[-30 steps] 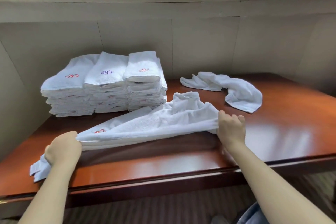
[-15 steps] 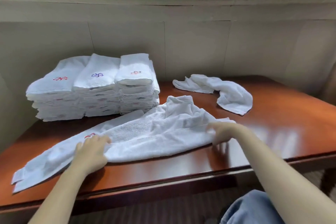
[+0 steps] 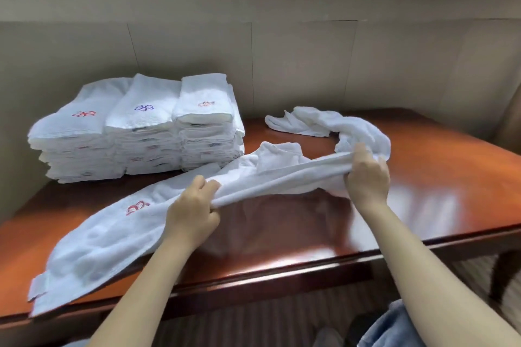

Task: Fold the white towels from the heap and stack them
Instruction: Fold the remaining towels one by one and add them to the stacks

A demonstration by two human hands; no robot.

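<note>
White towel stretched between left hand and right hand, both pinching its edge. Folded stacks at 10 o'clock.

Left hand: fingers curled, pinched the towel edge.
Right hand: knuckles up, seemingly gripped the same edge.
Arms: both stretched forward.

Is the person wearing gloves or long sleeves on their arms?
No gloves, no sleeves in view. The left hand and right hand are bare, and so are the left forearm and right forearm, right to the picture's edge. No ring, watch or bracelet shows. The only clothing in view is blue denim at the bottom right, probably trousers.
</note>
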